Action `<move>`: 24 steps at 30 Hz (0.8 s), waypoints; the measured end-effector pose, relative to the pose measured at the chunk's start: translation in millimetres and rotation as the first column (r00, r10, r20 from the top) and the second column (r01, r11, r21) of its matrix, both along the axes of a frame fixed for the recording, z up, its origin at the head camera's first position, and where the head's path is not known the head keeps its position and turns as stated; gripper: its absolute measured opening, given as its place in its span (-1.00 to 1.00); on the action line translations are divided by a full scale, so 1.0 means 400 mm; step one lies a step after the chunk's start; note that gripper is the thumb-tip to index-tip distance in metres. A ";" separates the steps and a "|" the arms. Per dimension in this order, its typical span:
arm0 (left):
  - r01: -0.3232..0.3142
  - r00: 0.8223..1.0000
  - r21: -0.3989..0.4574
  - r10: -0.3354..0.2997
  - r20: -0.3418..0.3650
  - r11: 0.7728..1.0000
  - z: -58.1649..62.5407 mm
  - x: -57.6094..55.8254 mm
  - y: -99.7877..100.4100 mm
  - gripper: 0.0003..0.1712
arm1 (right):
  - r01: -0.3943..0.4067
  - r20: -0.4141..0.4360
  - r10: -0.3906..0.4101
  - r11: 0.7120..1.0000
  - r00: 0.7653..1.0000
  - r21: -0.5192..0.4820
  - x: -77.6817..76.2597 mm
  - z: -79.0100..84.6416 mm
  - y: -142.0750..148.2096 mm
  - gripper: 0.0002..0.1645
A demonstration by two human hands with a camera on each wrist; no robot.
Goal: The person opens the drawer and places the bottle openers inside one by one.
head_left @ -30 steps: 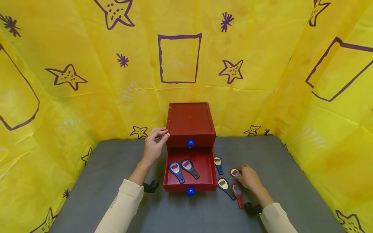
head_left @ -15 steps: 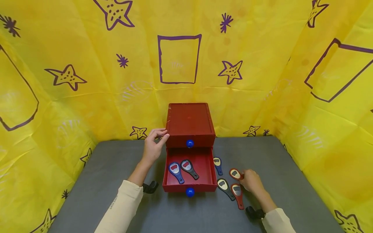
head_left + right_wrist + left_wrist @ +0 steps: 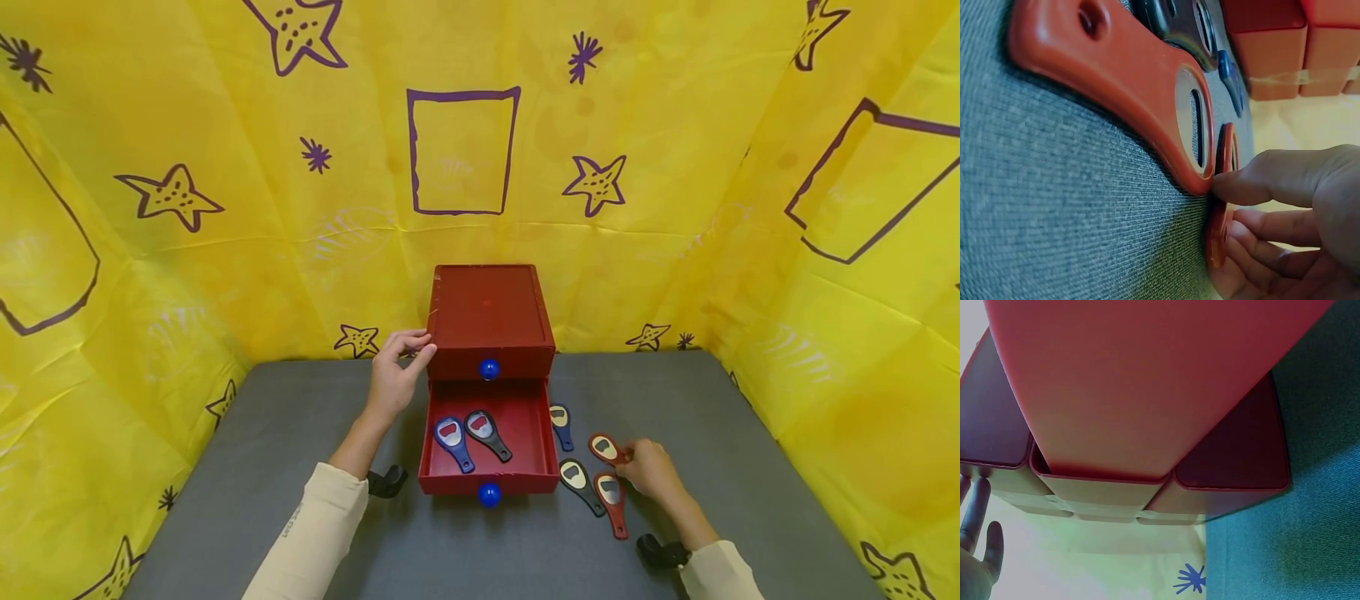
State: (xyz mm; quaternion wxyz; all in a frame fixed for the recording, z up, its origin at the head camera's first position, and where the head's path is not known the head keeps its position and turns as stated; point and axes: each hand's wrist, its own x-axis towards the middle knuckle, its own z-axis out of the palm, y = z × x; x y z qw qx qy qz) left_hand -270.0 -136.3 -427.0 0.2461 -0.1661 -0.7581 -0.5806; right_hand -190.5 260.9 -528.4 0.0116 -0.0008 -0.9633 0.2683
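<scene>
With thumb and fingers, my right hand (image 3: pixel 652 469) pinches the handle of a red bottle opener (image 3: pixel 604 449) low at the table. In the right wrist view the held opener (image 3: pixel 1217 240) stands on edge, its handle partly behind the thumb. A second red bottle opener (image 3: pixel 611 500) lies nearby, along with a black one (image 3: pixel 576 477) and a blue one (image 3: pixel 561 423). My left hand (image 3: pixel 393 375) touches the left side of the red drawer cabinet (image 3: pixel 491 304), fingers extended. Inside the pulled-out lower drawer (image 3: pixel 528 429) lie a blue opener (image 3: pixel 452 437) and a black opener (image 3: pixel 483 429).
Blue knobs sit on the upper drawer (image 3: pixel 453 362) and on the lower drawer's front. The cabinet stands toward the back of the grey table (image 3: pixel 300 433). A yellow cloth (image 3: pixel 480 242) with purple drawings hangs behind and at both sides.
My right hand has shifted slightly right and toward the near edge, from the red opener's head to its handle. The left hand and drawers have stayed put.
</scene>
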 end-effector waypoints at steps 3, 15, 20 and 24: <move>0.003 1.000 0.005 -0.003 0.017 1.000 0.009 0.006 0.002 -0.76 | -0.001 0.000 0.001 1.000 1.000 -0.025 0.001 0.002 -0.002 -0.72; 0.007 1.000 -0.005 -0.007 0.029 1.000 0.076 0.057 0.020 -0.76 | 0.032 0.026 -0.029 0.992 0.999 -0.122 -0.005 -0.001 -0.002 -0.69; 0.011 0.999 -0.002 -0.011 0.044 1.000 0.078 0.058 0.020 -0.76 | 0.035 0.007 -0.035 0.987 0.999 -0.158 -0.006 0.017 -0.006 -0.67; 0.012 0.999 -0.002 -0.012 0.047 1.000 0.077 0.057 0.020 -0.75 | 0.036 -0.018 -0.040 0.981 0.999 -0.190 -0.006 0.042 -0.012 -0.68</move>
